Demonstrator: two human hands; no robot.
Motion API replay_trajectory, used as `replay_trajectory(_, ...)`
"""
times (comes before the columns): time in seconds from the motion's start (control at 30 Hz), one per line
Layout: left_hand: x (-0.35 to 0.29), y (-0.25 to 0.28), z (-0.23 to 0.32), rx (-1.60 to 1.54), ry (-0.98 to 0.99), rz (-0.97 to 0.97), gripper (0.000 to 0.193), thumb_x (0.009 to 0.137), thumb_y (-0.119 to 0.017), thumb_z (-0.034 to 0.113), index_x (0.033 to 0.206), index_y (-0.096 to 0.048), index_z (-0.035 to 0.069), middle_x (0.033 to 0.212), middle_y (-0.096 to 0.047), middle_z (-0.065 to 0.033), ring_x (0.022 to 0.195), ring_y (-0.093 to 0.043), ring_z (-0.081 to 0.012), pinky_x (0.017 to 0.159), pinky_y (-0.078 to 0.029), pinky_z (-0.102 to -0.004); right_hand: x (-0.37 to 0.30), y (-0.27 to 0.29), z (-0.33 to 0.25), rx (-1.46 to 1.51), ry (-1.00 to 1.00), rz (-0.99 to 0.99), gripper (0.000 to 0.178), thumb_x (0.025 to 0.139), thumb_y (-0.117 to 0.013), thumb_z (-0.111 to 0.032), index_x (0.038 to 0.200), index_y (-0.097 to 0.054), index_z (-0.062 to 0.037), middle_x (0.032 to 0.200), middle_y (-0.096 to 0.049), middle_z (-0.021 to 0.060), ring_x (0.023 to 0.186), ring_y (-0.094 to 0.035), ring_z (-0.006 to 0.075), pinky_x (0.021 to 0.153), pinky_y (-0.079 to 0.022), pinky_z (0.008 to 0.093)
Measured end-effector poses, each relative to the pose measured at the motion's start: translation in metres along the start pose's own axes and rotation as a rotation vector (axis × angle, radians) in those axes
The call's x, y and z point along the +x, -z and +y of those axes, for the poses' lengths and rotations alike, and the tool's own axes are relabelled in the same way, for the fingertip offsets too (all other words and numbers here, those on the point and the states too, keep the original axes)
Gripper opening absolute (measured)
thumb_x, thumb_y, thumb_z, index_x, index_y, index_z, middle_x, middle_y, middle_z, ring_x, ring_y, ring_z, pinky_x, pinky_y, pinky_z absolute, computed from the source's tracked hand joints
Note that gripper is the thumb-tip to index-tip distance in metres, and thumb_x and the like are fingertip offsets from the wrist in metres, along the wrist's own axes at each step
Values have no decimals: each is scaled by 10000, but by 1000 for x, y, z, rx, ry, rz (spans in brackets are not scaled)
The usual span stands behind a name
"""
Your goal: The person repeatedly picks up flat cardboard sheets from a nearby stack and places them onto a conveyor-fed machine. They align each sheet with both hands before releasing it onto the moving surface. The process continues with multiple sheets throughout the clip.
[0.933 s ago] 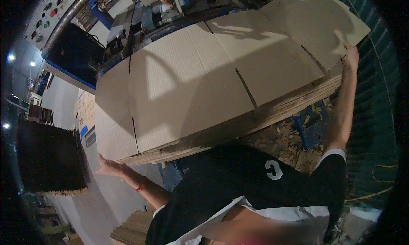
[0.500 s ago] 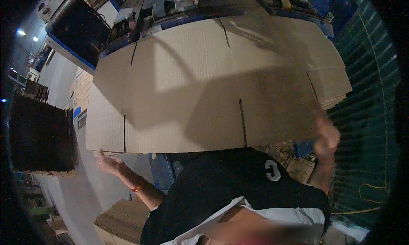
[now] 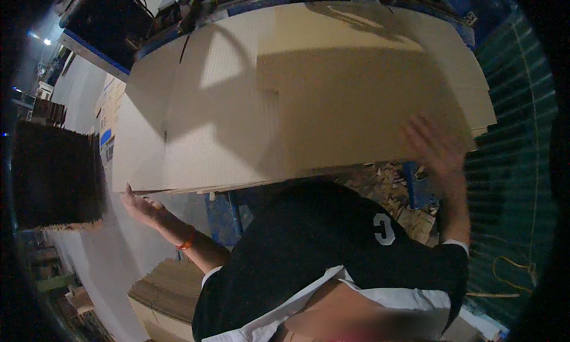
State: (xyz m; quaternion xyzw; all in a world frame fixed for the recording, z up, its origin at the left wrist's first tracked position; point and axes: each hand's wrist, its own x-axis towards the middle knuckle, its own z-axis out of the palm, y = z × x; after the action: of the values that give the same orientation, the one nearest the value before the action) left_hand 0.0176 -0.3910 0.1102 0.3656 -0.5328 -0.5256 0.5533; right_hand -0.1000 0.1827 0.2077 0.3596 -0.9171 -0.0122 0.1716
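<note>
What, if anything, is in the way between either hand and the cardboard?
Nothing visible. The right hand is over the right part of the cardboard, too blurred to confirm contact; the left hand is at its near left corner, with no object between.

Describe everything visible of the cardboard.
The cardboard is tan, broad, corrugated-looking, with dark slits at left. It lies roughly flat beyond the black shirt, patched with shadow, layers showing under its near edge. The left hand meets its near-left corner; the right hand, blurred, is over its right side, contact unclear.
</note>
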Motion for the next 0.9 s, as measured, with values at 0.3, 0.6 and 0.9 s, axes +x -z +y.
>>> replay_trajectory(0.3,-8,-44,64,-465,-36,-202,548,886,-523,361,1283,-401,4,1260,-467,-160,1179,-429,-281,977,-361,-411,-8,-16,1,3,59,91,362,717,-632,-73,1077,-625,-115,1215,-560,72,1159,-507,272,944,-426,416)
replay_trajectory(0.6,-132,-64,56,675,-1012,-1366,540,723,-594,14,1233,-535,182,1319,-464,-141,1205,-450,-326,1018,-339,-414,-44,-82,-1,165,-89,125,375,761,-578,-149,1136,-601,-159,1298,-505,45,1225,-443,280,1018,-321,470)
replay_trajectory(0.9,-123,-85,66,727,-1179,-1497,467,763,-551,57,1213,-553,182,1336,-450,-122,1235,-418,-336,1031,-327,-449,-28,-68,20,145,-3,152,362,767,-569,-189,1124,-610,-151,1284,-518,53,1215,-452,273,1014,-321,463)
